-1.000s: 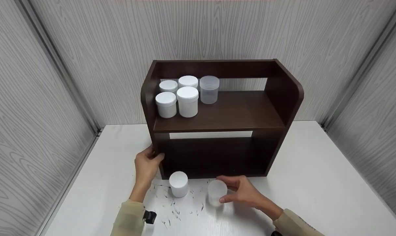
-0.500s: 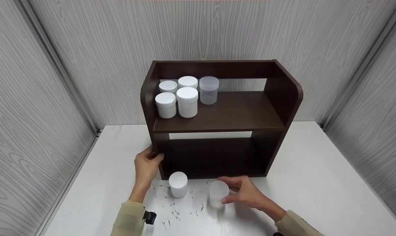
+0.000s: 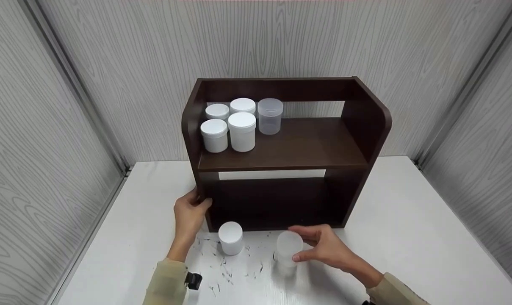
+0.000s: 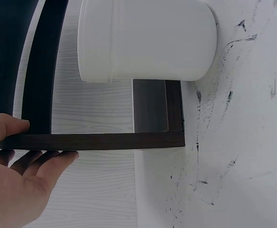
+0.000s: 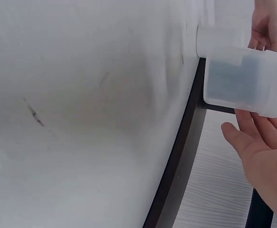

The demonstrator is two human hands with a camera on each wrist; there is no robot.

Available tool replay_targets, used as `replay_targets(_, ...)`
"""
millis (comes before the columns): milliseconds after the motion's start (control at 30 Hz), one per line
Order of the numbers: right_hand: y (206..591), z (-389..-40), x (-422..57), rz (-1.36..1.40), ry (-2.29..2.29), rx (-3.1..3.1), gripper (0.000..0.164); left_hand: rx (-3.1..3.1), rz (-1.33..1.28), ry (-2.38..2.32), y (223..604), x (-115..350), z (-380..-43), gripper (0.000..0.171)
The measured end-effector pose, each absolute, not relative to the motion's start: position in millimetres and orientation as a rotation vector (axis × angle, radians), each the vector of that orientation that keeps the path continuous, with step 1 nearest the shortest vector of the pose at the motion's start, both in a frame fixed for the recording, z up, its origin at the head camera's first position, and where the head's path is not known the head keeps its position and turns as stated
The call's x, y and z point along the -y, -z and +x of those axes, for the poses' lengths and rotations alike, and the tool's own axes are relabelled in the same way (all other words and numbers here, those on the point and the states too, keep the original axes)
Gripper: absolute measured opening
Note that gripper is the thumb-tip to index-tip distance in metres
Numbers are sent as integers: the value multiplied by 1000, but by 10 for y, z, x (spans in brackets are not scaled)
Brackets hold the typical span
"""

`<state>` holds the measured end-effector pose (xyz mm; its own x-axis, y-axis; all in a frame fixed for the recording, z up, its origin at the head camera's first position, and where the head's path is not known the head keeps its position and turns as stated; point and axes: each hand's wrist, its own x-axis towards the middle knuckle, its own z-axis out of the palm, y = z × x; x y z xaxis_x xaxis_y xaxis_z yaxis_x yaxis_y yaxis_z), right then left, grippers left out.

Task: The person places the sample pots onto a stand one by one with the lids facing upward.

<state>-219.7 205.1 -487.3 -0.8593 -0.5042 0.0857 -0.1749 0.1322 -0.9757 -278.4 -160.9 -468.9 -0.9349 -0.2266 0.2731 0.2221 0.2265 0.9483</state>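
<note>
My left hand (image 3: 189, 214) grips the front edge of the left side panel of a dark brown two-tier shelf (image 3: 302, 148). In the left wrist view, the thumb of the left hand (image 4: 20, 175) lies on one face of the panel and the fingers on the other. A translucent plastic jar (image 3: 289, 245) is held by my right hand (image 3: 325, 248), in front of the shelf. Thumb and fingers lie on opposite sides of its lid end, as the right wrist view of the jar (image 5: 243, 80) shows. Left of it, a white lidded jar (image 3: 231, 239) stands upright on the table.
Several white lidded jars (image 3: 242, 135) stand at the left of the upper tier, with another translucent jar (image 3: 270, 118) beside them. Dark scuff marks streak the white table (image 3: 154, 237) before the shelf. Grey wood-grain walls (image 3: 281, 38) enclose the back and sides.
My right hand has shifted a little to the right, carrying the translucent jar with it. The left hand, the shelf and the white jar stay in place.
</note>
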Motion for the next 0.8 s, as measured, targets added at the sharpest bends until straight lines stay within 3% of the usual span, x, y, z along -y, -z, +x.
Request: replay_targets(800,3952,-2169,-2126,-620,1805,-2268,71,2159,111,1752,4671,1573,-2771,54)
